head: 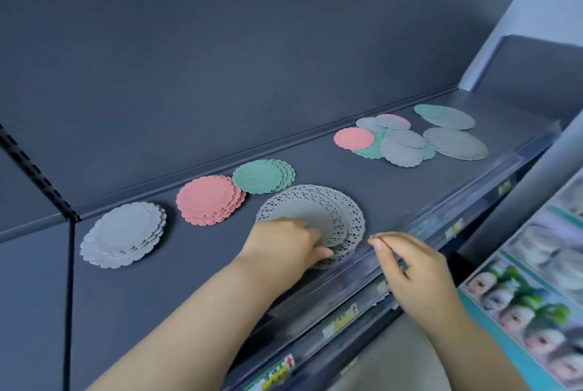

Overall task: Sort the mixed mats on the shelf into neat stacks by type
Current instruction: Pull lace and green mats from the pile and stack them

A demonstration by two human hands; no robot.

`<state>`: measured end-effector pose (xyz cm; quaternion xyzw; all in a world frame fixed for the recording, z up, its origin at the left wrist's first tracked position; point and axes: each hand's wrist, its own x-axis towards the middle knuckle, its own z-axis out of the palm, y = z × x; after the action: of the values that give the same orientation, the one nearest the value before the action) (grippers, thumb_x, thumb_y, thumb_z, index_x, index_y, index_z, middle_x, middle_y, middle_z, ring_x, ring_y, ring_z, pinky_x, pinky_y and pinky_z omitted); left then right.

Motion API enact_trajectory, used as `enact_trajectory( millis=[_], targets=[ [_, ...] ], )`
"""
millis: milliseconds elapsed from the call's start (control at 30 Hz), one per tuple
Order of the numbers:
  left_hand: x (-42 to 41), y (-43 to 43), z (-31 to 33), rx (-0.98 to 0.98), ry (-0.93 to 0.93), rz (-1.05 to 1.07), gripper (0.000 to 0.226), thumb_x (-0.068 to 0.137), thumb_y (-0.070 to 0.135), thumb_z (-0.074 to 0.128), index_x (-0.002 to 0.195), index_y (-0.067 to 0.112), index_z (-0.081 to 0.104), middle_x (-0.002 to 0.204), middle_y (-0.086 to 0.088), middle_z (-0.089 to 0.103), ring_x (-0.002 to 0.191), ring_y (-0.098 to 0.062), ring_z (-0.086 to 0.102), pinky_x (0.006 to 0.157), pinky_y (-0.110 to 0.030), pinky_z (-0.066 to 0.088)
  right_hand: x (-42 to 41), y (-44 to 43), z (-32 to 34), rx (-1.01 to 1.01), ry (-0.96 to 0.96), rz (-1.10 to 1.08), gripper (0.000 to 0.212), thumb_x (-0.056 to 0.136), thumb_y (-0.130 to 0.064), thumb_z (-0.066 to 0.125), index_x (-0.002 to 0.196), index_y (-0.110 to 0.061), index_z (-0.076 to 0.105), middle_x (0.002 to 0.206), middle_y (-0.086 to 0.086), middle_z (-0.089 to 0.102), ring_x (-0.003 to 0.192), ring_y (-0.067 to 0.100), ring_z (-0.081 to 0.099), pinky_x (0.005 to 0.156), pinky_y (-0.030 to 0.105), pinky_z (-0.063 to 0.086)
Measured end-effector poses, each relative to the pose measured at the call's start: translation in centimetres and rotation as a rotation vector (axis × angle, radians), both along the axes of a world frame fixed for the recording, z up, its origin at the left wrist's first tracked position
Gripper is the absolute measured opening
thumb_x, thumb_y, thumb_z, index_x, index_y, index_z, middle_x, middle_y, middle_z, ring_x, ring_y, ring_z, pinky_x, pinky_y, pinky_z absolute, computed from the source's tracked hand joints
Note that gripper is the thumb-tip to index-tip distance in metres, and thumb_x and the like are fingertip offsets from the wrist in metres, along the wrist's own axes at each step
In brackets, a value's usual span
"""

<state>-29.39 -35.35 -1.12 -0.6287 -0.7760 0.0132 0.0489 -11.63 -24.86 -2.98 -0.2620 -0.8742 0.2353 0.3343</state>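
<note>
- Left hand (284,242): forearm comes in from the lower left and crosses the shelf (189,283). The hand lies palm down on the near edge of the grey lace stack (345,214).
- Left-hand grasp: fingers are curled onto the top mat and the thumb lies along the stack's near rim, so the hand grips the stack's edge. How many mats it has hold of cannot be told.
- Right hand (413,267): forearm enters from the lower right. The hand hovers over the clear front rail (441,226), just right of the lace stack and not touching it.
- Right-hand state: fingers are extended leftward and slightly bent, thumb close beneath. It is released and holds nothing.
- Sorted stacks at the left of the shelf, left to right: grey scalloped stack (123,234), pink stack (208,199), green stack (263,176). All are slightly fanned. The lace stack sits in front of the green one.
- An unsorted mixed pile (391,141) of pink, green and grey mats lies well to the right.
- Just beyond the pile are a large green mat (444,116) and a large grey lace mat (456,143).
</note>
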Motion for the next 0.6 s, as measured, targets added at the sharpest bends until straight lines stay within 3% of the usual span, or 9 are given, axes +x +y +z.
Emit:
enact_trajectory(
  millis=[100, 233, 367, 467, 600],
  targets=[
    [2.2, 1.3, 0.2, 0.145, 0.004, -0.036, 0.043, 0.097, 0.053, 0.023, 0.100, 0.024, 0.055, 0.097, 0.006, 0.059, 0.091, -0.020, 0.055, 0.062, -0.028, 0.038, 1.5, 2.4, 0.2, -0.029, -0.080, 0.031, 0.020, 0.091, -0.026, 0.052, 0.095, -0.017, 0.070, 0.092, -0.019, 0.061, 0.093, -0.002, 0.055, 0.076, 0.006, 0.041],
    [7.3, 5.1, -0.7, 0.373, -0.121, -0.180, 0.034, 0.089, 0.037, 0.039, 0.091, 0.021, 0.069, 0.078, 0.006, 0.068, 0.067, -0.021, 0.064, 0.051, -0.030, 0.052, 5.3, 6.7, 0.7, -0.049, -0.192, 0.098, 0.023, 0.089, -0.031, 0.055, 0.106, -0.022, 0.067, 0.100, -0.022, 0.057, 0.097, -0.006, 0.052, 0.082, 0.004, 0.038],
    [13.0, 10.0, -1.1, 0.408, -0.242, -0.178, 0.032, 0.086, 0.031, 0.047, 0.107, 0.023, 0.069, 0.099, 0.009, 0.070, 0.084, -0.015, 0.067, 0.065, -0.026, 0.054, 10.7, 11.4, 0.6, -0.064, -0.247, 0.089, 0.039, 0.084, -0.048, 0.046, 0.108, -0.026, 0.066, 0.107, -0.018, 0.060, 0.101, -0.002, 0.053, 0.088, 0.020, 0.044],
    [16.0, 13.5, -2.5, 0.408, -0.305, -0.127, 0.033, 0.087, 0.031, 0.047, 0.112, 0.022, 0.068, 0.107, 0.007, 0.068, 0.094, -0.015, 0.066, 0.072, -0.028, 0.055, 14.6, 14.8, -0.8, -0.134, -0.268, 0.080, 0.029, 0.087, -0.041, 0.052, 0.110, -0.028, 0.065, 0.106, -0.023, 0.057, 0.102, -0.005, 0.051, 0.089, 0.019, 0.043],
    [18.9, 17.4, -3.9, 0.383, -0.305, -0.076, 0.036, 0.086, 0.031, 0.043, 0.109, 0.022, 0.070, 0.104, 0.009, 0.070, 0.091, -0.013, 0.067, 0.070, -0.023, 0.054, 18.2, 18.4, -2.8, -0.162, -0.292, 0.063, 0.027, 0.087, -0.036, 0.054, 0.108, -0.024, 0.066, 0.104, -0.021, 0.057, 0.100, -0.004, 0.052, 0.088, 0.011, 0.038]
  ],
)
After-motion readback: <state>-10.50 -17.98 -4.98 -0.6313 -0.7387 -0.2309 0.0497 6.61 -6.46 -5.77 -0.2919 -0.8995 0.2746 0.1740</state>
